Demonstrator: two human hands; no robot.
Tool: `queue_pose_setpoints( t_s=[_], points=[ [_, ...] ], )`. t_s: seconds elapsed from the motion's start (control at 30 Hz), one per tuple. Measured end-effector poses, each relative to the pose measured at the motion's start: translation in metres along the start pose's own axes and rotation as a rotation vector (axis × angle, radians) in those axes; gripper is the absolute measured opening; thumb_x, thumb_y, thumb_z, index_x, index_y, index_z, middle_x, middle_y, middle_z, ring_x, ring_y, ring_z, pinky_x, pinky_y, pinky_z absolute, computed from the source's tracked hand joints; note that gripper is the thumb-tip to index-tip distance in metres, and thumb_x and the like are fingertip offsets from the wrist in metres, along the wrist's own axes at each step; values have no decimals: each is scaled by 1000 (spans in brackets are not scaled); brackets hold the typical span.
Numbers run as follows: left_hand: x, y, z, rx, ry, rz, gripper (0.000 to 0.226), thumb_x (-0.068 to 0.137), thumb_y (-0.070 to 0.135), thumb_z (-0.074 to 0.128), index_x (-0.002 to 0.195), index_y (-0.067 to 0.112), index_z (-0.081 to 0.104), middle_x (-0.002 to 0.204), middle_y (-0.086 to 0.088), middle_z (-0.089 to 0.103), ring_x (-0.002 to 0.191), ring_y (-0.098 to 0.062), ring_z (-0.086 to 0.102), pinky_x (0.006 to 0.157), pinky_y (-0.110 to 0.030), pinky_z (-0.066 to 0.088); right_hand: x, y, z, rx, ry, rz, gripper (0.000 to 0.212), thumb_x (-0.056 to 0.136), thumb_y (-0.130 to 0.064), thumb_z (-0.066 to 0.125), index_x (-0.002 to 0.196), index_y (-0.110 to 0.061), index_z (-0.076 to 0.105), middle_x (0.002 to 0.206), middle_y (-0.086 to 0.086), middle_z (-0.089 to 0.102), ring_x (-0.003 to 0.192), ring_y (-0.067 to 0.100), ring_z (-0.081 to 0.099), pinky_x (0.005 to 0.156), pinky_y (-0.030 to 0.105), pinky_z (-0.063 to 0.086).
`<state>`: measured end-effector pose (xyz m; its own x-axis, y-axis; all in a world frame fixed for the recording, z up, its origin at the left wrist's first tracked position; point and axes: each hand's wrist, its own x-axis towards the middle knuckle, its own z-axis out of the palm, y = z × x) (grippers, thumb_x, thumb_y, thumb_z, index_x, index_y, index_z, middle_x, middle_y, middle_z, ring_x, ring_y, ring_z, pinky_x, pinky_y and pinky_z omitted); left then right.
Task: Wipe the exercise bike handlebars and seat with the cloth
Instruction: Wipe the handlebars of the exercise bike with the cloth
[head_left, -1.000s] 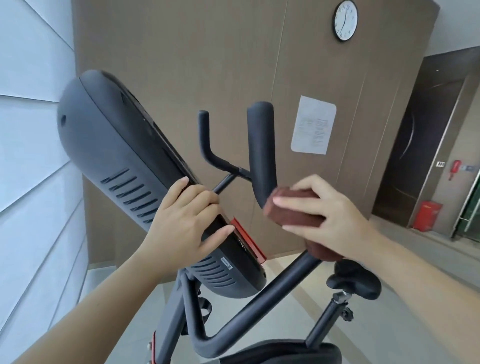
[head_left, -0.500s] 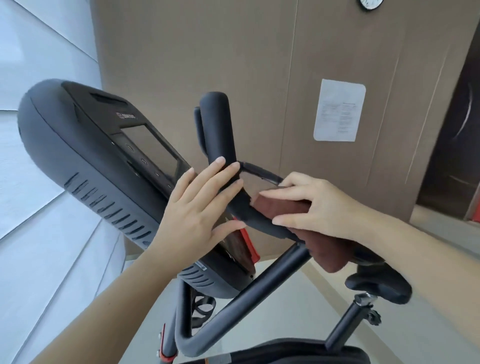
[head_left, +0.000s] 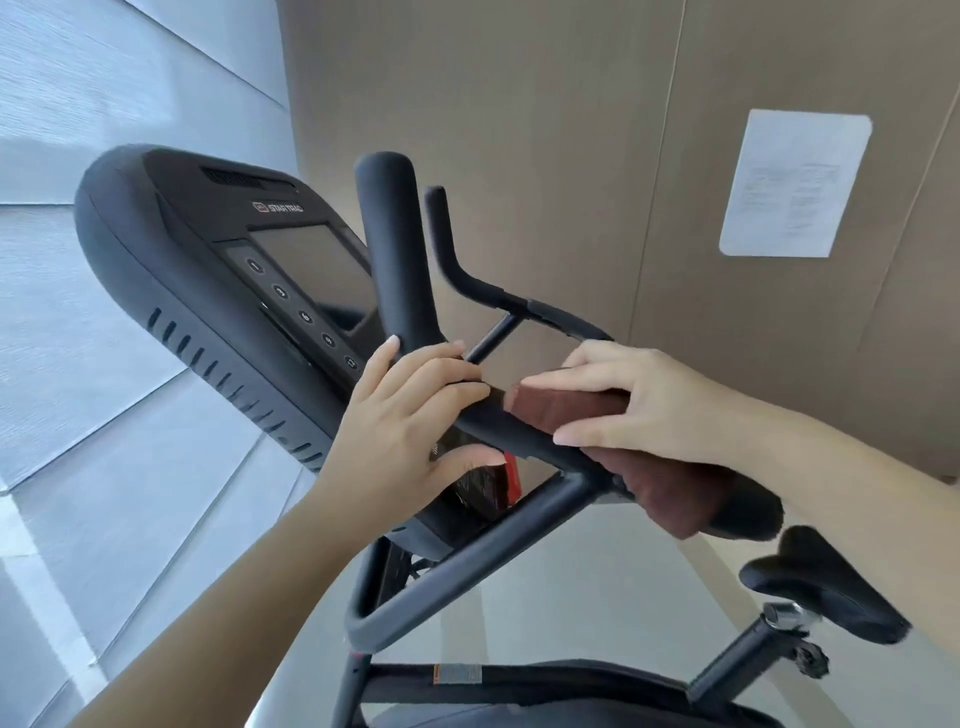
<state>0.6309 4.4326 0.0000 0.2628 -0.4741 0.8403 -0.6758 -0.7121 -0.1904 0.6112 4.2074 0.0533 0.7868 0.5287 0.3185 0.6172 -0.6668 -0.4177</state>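
Left hand (head_left: 410, 431) grips the handlebar (head_left: 397, 260) at its bend, fingers over the top, thumb beneath. Right hand (head_left: 644, 405) clasps the brown cloth (head_left: 566, 408) around the handlebar just right of the left hand; cloth tail hangs below. Console (head_left: 208, 291) left of the handlebar; seat (head_left: 826, 592) lower right of it; paper sheet (head_left: 795, 182) on the wall behind.
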Motion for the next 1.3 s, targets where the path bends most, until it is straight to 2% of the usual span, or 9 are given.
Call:
queue_pose_setpoints(
  t_s=[0.1, 0.27, 0.37, 0.57, 0.73, 0.87, 0.93, 1.17, 1.3],
  points=[
    [0, 10, 1, 20, -29, -47, 49, 79, 50, 52, 98, 7, 66, 102, -7, 66, 113, -17, 47, 106, -49, 19, -29, 20, -8, 11, -13, 15, 40, 76, -31, 71, 100, -61, 57, 103, -19, 51, 102, 1, 52, 98, 28, 39],
    [3, 24, 3, 38, -122, -43, 54, 79, 55, 48, 101, 9, 65, 104, -6, 65, 100, -19, 57, 106, -49, 16, -38, 29, -27, -143, -73, -41, 34, 73, -36, 72, 99, -56, 61, 103, -21, 50, 101, -3, 49, 88, 8, 34],
    [12, 32, 9, -19, -153, -47, 51, 80, 54, 47, 99, 11, 66, 101, -3, 66, 95, -16, 57, 105, -39, 19, -47, 39, -48, -76, 158, 0, 33, 67, -46, 69, 98, -55, 63, 100, -21, 54, 100, -3, 51, 82, 2, 33],
    [18, 47, 25, -56, -91, -101, 38, 76, 53, 58, 92, 20, 70, 94, 6, 68, 87, -19, 63, 85, -32, 30, -40, 36, 11, -11, 158, 4, 33, 78, -39, 67, 98, -62, 55, 108, -18, 50, 104, 1, 50, 92, 24, 39],
    [14, 42, 29, -67, -69, -94, 33, 80, 49, 58, 93, 20, 69, 96, 7, 67, 90, -17, 61, 87, -30, 28, -71, 56, 6, -34, 265, 105, 34, 78, -35, 68, 101, -57, 58, 103, -20, 49, 99, 1, 51, 81, 7, 36],
    [14, 46, 31, -48, -33, -111, 37, 76, 51, 59, 88, 18, 69, 91, 4, 68, 85, -21, 61, 88, -31, 28, -100, 61, 10, 9, 362, 210, 33, 77, -27, 70, 101, -49, 63, 100, -21, 51, 95, -1, 52, 74, 14, 41],
    [15, 49, 32, -49, -27, -130, 40, 74, 53, 59, 84, 15, 68, 89, 2, 68, 84, -24, 62, 88, -32, 27, -90, 54, 11, 12, 389, 217, 31, 77, -28, 70, 100, -49, 63, 99, -19, 52, 97, -2, 52, 81, 12, 39],
    [16, 51, 34, -37, -18, -151, 43, 73, 56, 58, 84, 16, 69, 88, 2, 68, 84, -24, 62, 88, -33, 27, -69, 43, 24, -201, 366, -36, 36, 80, -33, 67, 115, -31, 62, 109, -5, 48, 104, 13, 48, 91, 18, 39],
    [17, 55, 36, -26, 20, -177, 44, 70, 58, 58, 80, 16, 67, 86, 3, 67, 82, -23, 61, 87, -32, 27, -104, 59, 27, -215, 449, -48, 37, 78, -35, 65, 115, -29, 62, 106, -6, 48, 100, 12, 50, 90, 10, 36]
  ],
)
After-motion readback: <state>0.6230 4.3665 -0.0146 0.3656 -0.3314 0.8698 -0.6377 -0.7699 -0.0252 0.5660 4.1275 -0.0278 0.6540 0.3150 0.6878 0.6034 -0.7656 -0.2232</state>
